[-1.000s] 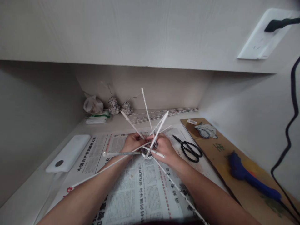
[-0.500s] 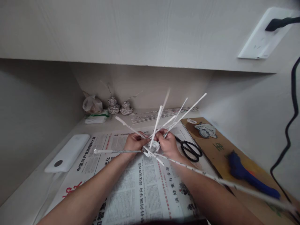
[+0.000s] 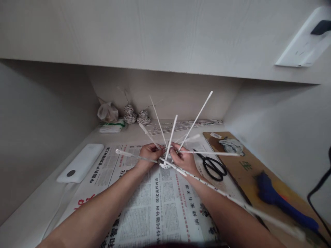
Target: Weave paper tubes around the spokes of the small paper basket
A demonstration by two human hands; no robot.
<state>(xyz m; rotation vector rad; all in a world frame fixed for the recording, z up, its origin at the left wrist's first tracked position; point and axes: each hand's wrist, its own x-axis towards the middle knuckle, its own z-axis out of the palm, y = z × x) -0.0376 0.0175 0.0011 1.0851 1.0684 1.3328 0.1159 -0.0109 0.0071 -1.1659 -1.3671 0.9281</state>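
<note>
A small woven paper base (image 3: 163, 165) sits between my two hands, with several rolled paper sticks (image 3: 198, 115) fanning out from it. My left hand (image 3: 150, 155) grips its left side, thumb and fingers pinched together. On the right, my right hand (image 3: 182, 157) pinches sticks at the weave, close to the left fingertips. One long paper stick (image 3: 222, 193) runs from the base over my right forearm toward the lower right. The fingers hide part of the weave. Newspaper (image 3: 144, 203) lies beneath the hands.
Black scissors (image 3: 214, 168) lie right of my right hand. Farther right, a cardboard sheet (image 3: 232, 172) bears a blue glue gun (image 3: 281, 203) and crumpled material (image 3: 232, 146). Two woven gourds (image 3: 130, 114) stand behind, beside a bundle of paper sticks (image 3: 186, 126). A white power bank (image 3: 80, 163) is left.
The sticks around the base have shifted; one now points right over the scissors and another leans up and left. Both hands stay on the weave. The view has moved slightly.
</note>
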